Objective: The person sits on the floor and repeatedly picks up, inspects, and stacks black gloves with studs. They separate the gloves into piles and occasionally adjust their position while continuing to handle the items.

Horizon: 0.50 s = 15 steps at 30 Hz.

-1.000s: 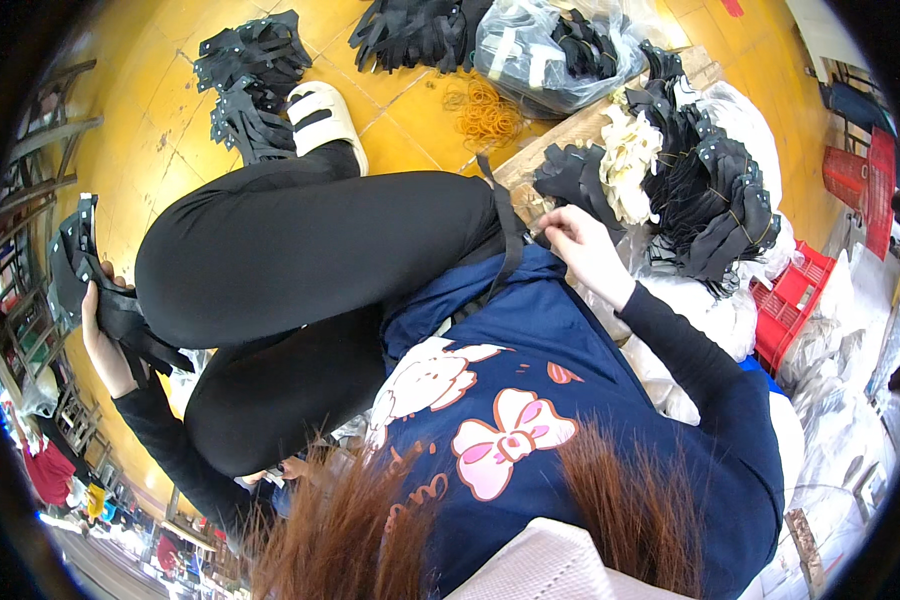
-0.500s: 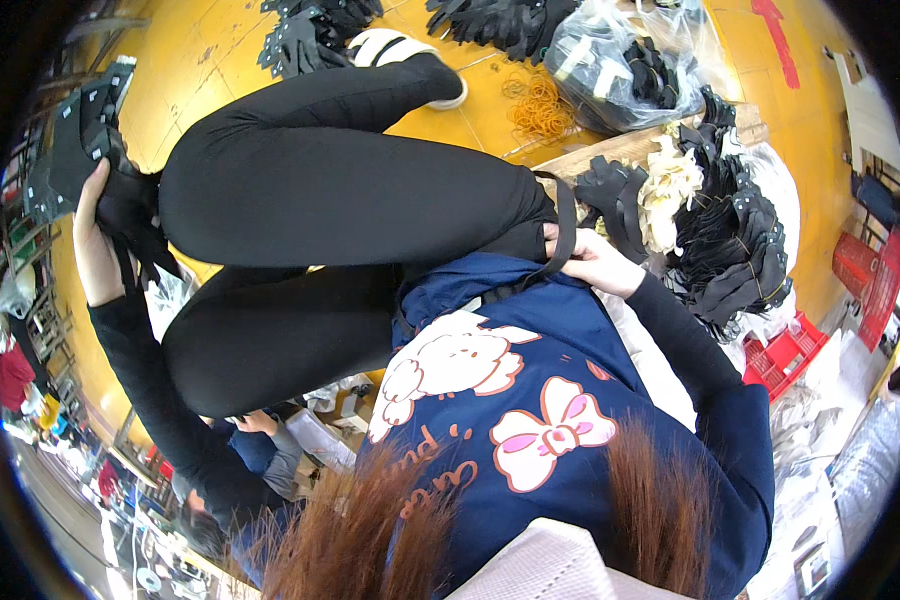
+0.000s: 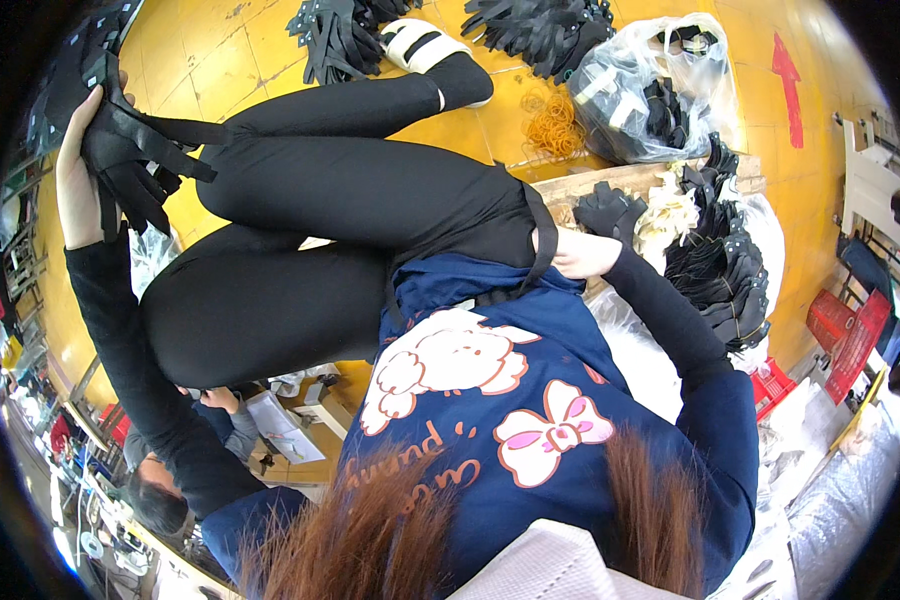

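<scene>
My left hand (image 3: 78, 178) is stretched far out to the left and grips a bundle of black strap pieces (image 3: 135, 150) held above the yellow floor. My right hand (image 3: 582, 254) rests by my hip, its fingers curled at a black strap (image 3: 544, 232) that runs over my waist. Close beside it lies a black glove-like piece (image 3: 610, 208) on a wooden pallet (image 3: 630, 178). My legs in black trousers cross the middle of the view, and one foot wears a white sandal (image 3: 422, 44).
Heaps of black pieces (image 3: 720, 270) lie on the pallet at the right, more (image 3: 530, 22) at the top. A clear bag (image 3: 650, 95) of pieces and orange rubber bands (image 3: 555, 125) sit on the floor. Another person (image 3: 185, 450) crouches at the lower left. Red crates (image 3: 845, 330) stand at the right.
My left arm has swung out and up to the left with the black bundle. My right hand has stayed at my hip by the strap.
</scene>
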Tool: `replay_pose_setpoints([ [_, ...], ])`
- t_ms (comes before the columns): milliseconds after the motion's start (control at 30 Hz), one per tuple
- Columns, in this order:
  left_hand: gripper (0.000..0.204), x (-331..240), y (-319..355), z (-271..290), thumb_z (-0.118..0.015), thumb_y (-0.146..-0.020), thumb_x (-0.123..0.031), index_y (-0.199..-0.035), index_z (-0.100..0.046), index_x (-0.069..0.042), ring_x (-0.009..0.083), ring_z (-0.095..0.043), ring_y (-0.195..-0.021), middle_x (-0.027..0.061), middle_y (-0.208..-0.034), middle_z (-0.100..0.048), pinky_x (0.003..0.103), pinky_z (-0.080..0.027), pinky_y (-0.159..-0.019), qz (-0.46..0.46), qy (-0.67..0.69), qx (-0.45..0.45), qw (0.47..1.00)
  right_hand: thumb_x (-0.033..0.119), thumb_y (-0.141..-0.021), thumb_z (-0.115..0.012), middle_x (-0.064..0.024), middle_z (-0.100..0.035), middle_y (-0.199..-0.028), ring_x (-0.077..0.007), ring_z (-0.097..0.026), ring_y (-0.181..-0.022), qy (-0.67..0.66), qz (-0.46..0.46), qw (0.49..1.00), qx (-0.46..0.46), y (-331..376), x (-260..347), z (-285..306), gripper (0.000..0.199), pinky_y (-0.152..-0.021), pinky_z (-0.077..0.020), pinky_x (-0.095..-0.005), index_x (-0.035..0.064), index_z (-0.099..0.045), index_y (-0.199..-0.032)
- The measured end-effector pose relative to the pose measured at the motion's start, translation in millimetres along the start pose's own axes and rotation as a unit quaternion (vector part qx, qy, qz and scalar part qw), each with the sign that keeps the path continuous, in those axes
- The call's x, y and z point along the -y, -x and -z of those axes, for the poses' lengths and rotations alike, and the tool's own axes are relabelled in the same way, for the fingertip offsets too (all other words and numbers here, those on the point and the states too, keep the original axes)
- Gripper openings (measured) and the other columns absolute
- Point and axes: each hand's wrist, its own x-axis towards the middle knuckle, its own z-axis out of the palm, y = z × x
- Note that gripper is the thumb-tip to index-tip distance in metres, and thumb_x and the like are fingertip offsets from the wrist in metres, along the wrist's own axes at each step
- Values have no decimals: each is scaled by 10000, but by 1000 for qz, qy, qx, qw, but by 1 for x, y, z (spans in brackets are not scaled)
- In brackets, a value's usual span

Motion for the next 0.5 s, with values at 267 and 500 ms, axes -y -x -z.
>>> replay_pose_setpoints([
  [267, 321, -10, 5, -21, -388, -996, -150, -1246, -538, -14, 195, -611, -1051, 142, -1172, -599, 285, -464, -968, 37, 48, -80, 995, 54, -896, -517, -62, -564, -910, -170, -551, -859, -333, -16, 856, -395, -20, -47, -45, 55, -745, -462, -306, 14, -536, -929],
  [500, 326, 1, 4, 1, -379, -1004, -171, -1248, -558, -49, 174, -604, -1068, 116, -1174, -601, 261, -456, -976, 34, 6, 6, 999, 42, -802, -616, -105, -640, -942, -233, -612, -895, -147, -35, 893, -424, -13, -33, -54, 250, -806, -497, -342, -5, -585, -1045],
])
